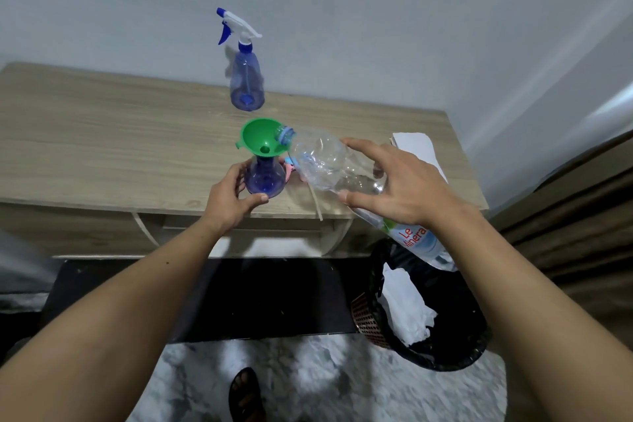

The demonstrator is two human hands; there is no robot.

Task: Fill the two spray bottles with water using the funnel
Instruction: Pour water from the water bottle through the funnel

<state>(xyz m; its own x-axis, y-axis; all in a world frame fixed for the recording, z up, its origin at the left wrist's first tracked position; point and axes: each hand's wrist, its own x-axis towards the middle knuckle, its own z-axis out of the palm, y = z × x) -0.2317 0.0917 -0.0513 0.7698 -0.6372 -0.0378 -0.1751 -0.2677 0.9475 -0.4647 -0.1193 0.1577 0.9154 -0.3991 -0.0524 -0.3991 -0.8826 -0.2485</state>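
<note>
A blue spray bottle [266, 178] without its sprayer stands near the front edge of the wooden table [102, 147]. A green funnel [260, 138] sits in its neck. My left hand [229, 197] grips this bottle's body. My right hand [397, 188] holds a large clear water bottle [329, 161], tilted with its uncapped mouth on the funnel's rim. A second blue spray bottle [246, 79] with a white and blue sprayer stands upright at the back of the table.
A pink sprayer head [290, 171] with its tube lies behind the water bottle. White paper [416, 146] rests at the table's right end. A bin with a black bag [442, 332] stands on the floor to the right, below the table.
</note>
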